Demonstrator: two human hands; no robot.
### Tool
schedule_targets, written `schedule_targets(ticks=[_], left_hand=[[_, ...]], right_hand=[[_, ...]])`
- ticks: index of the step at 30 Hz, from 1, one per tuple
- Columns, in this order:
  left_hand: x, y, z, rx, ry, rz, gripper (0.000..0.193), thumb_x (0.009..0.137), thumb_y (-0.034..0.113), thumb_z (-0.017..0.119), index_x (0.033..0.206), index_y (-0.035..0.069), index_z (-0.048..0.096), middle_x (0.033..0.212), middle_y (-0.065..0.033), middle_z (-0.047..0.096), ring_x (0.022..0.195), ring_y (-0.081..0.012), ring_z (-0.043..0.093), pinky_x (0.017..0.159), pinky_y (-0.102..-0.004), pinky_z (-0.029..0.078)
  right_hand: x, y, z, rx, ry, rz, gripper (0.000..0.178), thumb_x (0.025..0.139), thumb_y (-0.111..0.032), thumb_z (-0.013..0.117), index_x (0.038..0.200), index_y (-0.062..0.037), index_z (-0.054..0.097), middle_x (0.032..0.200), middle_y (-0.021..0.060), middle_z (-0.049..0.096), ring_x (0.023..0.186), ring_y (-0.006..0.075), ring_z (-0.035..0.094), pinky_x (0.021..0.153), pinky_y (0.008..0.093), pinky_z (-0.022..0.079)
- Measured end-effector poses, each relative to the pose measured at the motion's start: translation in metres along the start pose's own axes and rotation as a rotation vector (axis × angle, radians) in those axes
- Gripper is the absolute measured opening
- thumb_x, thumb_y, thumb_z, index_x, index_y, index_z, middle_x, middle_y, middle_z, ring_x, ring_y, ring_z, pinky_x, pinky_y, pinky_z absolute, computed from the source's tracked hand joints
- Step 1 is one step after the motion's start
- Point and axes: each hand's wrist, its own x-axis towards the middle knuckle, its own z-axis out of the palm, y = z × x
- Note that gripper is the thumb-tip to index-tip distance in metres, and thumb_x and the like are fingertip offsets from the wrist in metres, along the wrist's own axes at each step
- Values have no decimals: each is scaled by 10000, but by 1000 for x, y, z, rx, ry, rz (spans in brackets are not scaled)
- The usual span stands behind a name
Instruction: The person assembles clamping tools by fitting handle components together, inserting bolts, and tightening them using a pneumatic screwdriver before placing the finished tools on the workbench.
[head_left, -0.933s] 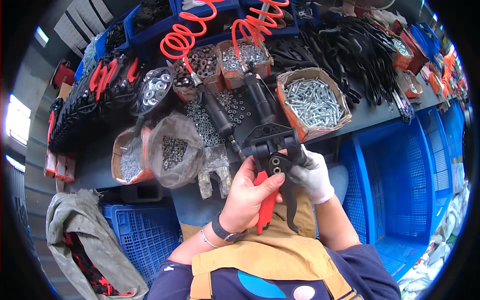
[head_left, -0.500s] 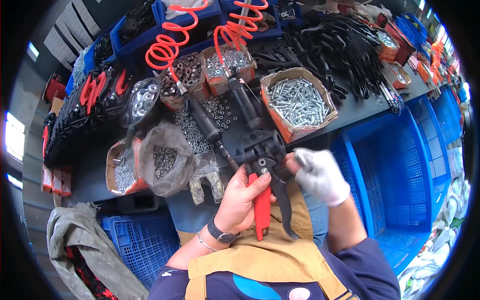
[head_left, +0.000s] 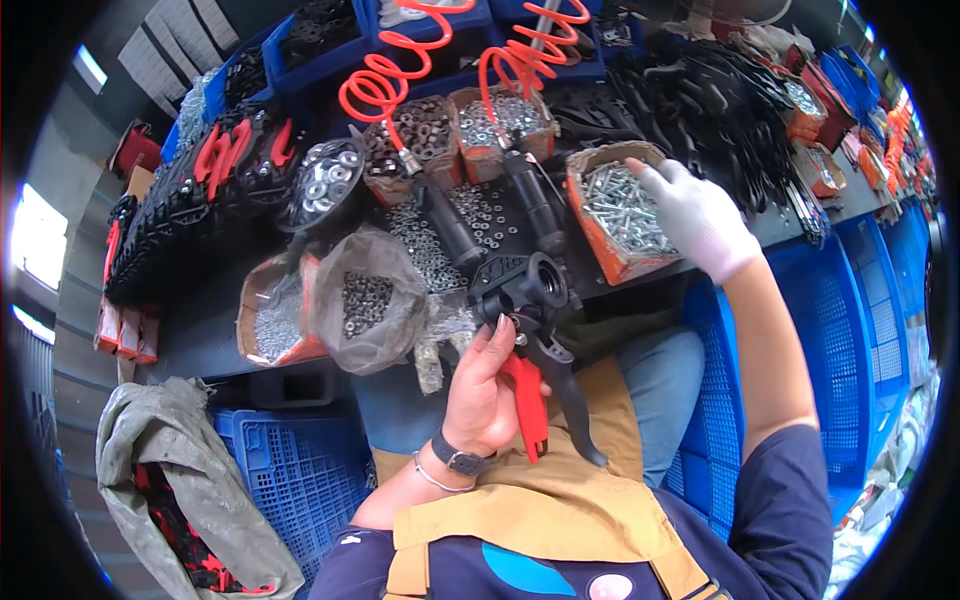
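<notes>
So from the head view, which is the only one: the left hand (head_left: 482, 398) is wrapped round the red handle of the black-and-red tool (head_left: 548, 355), thumb laid up toward the pivot, and the whole thing sits over the lap, just in front of the bench. The gloved right hand (head_left: 690, 215) is up at the box (head_left: 592, 240), bent fingers over the pins (head_left: 618, 205); can't tell if it's actually pinching one. If it's a pick, imo take just one with the fingertips, grab it by the end so it needn't be turned later, and keep the left grip steady so the parts at the pivot don't slip. Room-wise, watch the box's ragged cardboard rim on the way out. Between box and tool it looks pretty open, but the near driver (head_left: 535, 205) stands close behind the tool's head, and the blue crate (head_left: 722, 400) sits below the right forearm.
</notes>
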Motion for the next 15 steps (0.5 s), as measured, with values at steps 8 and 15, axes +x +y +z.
schedule_targets(ticks=[8,15], left_hand=[[4,-11,-19,-585,-586,-34,488,894,341,613,1240,72,398,1011,-129,545,790,-232,588,525,-306,481],[-12,-15,-14,-678,-544,-166,476,867,334,628,1223,89,428,966,-128,554,714,-269,608,584,-313,511]], right_hand=[[-48,-139,-21,917,411,-122,287,651,20,709,925,-56,678,811,87,672,691,220,655,608,293,513],[-53,-140,-7,1207,268,-127,251,697,-53,728,946,-57,690,841,110,651,725,255,651,621,317,515]])
